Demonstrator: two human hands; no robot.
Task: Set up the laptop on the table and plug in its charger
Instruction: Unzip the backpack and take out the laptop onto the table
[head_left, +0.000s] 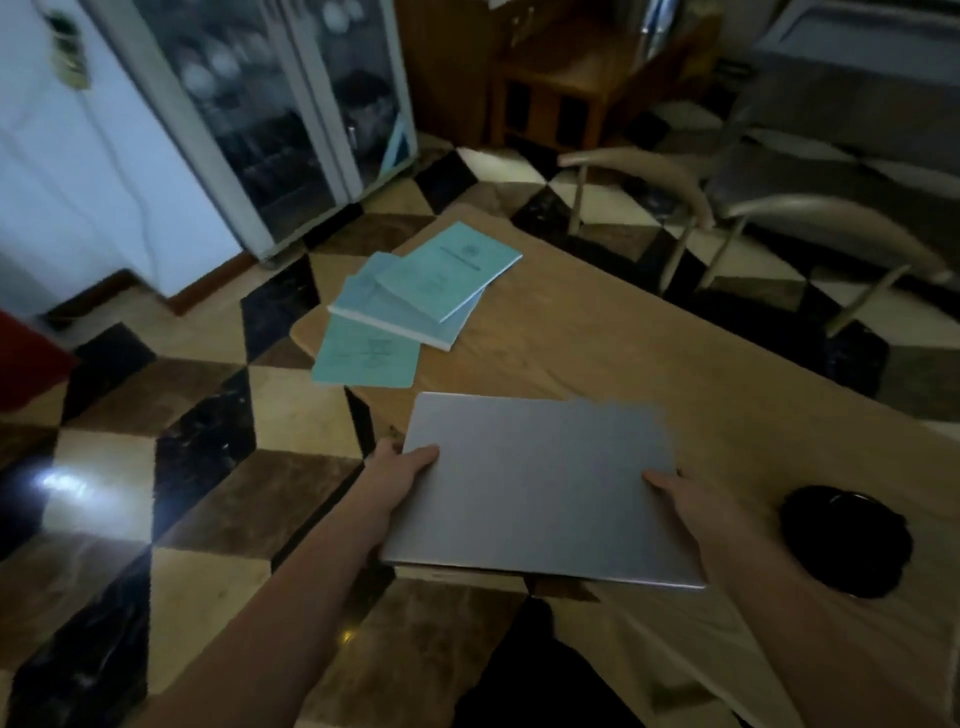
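Observation:
A closed silver laptop (540, 486) lies flat at the near left corner of the wooden table (649, 364), its near edge overhanging the table's edge. My left hand (402, 470) grips its left side, thumb on the lid and fingers underneath. My right hand (680, 496) grips its right side the same way. A black bundle (844, 540), perhaps the coiled charger, sits on the table just right of my right wrist. No wall socket can be made out clearly.
Several teal booklets (415, 306) are fanned out at the table's far left corner. A grey chair (779, 218) stands beyond the table's far right side. A glass-door cabinet (270, 114) stands at the back left on the patterned tile floor.

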